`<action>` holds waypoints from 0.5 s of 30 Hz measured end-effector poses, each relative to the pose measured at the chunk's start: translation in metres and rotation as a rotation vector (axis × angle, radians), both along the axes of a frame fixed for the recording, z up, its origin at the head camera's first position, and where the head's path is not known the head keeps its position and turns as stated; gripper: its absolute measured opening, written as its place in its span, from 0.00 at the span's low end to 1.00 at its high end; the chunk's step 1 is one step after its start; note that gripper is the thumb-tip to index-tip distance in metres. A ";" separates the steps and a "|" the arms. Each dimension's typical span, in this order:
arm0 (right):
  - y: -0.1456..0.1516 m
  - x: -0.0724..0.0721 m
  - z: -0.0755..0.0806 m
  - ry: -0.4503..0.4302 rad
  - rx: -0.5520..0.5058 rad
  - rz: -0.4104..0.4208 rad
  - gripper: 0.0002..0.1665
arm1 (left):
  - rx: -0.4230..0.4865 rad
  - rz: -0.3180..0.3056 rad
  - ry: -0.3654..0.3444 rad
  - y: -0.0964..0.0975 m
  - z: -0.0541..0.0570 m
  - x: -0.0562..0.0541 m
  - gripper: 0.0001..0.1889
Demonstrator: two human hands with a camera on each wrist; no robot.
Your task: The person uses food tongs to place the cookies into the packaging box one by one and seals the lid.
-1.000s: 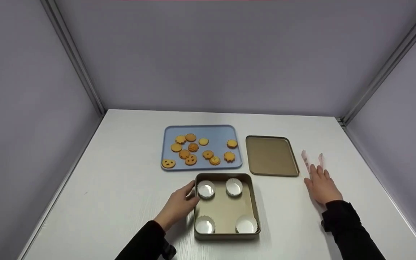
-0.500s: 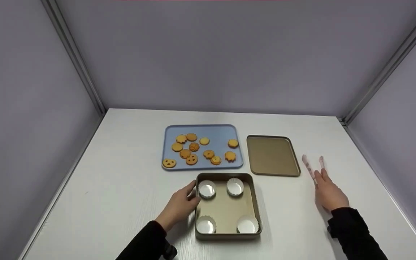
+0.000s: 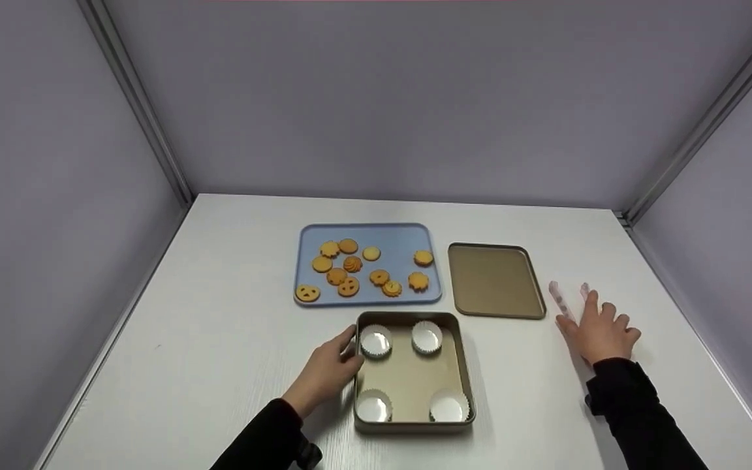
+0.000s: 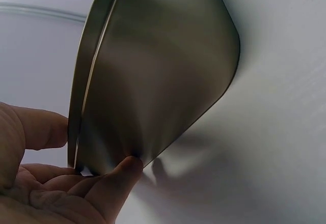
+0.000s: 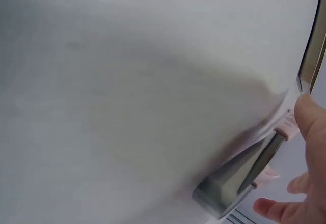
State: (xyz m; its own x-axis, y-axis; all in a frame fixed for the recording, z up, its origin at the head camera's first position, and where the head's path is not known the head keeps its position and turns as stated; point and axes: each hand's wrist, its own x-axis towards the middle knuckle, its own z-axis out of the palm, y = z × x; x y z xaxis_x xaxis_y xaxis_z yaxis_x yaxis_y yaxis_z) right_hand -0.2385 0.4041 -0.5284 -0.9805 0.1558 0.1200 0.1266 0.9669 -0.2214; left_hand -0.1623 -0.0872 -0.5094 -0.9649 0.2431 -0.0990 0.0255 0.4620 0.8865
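Observation:
A gold-coloured metal tin [image 3: 408, 372] stands in front of the person, with white paper cups [image 3: 427, 338] in its corners. The left hand [image 3: 327, 372] holds the tin's left side, thumb at the rim and fingers along the outer wall; in the left wrist view a fingertip [image 4: 130, 167] touches the wall low down. At the right, metal tongs [image 5: 224, 196] with pink tips lie on the table. Over them the right hand [image 3: 601, 334] is spread, thumb and forefinger beside the tips. Whether it touches them is unclear.
Beyond the tin lies a blue tray [image 3: 402, 235] with several cookies [image 3: 352, 264]. A flat gold-coloured lid or shallow tray [image 3: 497, 281] lies right of it. Grey panels [image 3: 376, 98] enclose the back and sides of the white table [image 3: 219, 294].
The right hand first drew back along the tongs, then came forward again and spread its fingers over them. The left hand and the tin have stayed put.

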 end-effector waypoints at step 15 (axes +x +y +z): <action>0.002 -0.018 -0.008 0.034 -0.079 0.016 0.35 | -0.024 -0.013 0.013 -0.001 0.001 0.000 0.35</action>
State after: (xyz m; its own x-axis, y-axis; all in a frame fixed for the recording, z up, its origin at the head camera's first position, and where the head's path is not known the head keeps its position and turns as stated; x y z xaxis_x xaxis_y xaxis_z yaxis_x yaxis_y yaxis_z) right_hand -0.2562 0.4066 -0.5364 -0.9785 0.1502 0.1412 0.1021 0.9480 -0.3013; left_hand -0.1624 -0.0878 -0.5088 -0.9630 0.2530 -0.0925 0.0427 0.4823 0.8750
